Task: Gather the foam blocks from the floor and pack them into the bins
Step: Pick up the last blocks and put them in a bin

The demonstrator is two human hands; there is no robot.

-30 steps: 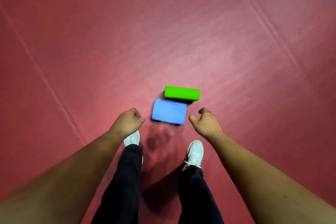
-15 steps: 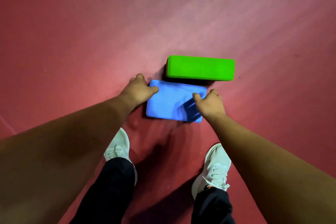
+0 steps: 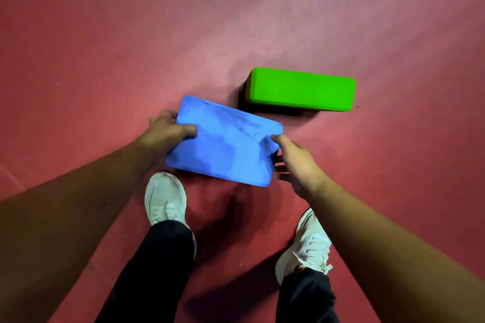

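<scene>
Block (image 3: 225, 141), blue, now off floor (image 3: 105, 34)

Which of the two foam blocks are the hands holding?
The blue block, gripped at its ends by the left hand and right hand; the green block lies untouched beyond it.

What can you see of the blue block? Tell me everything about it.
The blue block is a flat rectangular slab with rounded corners, matte and foam-like, its top smudged darker in patches. Its broad face is up, set askew. The left hand grips its left end, the right hand its right end. It seems raised off the red floor, apart from the green block.
</scene>
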